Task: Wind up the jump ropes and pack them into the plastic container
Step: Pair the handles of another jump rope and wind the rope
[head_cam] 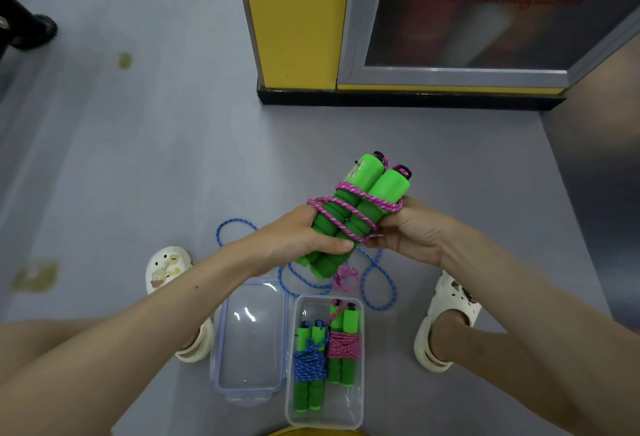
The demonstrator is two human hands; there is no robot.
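The pair of green foam jump-rope handles (360, 207) is held above the grey floor (138, 158), gripped low by the curled fingers of the left hand (301, 238), while the pink braided cord (341, 187) is pinched against it by the right hand (412, 231). The few turns are loose and slanted and could slide off if tension is lost. The hanging tail could be snagged in the loose blue cord (377, 283) before the clear plastic container (360, 415) is reached.

2 pink ropes (343, 345), 2 blue ropes (310, 366), 1 container (348, 408) w/ 1 lid (249, 342), 2 clogs (453, 297)
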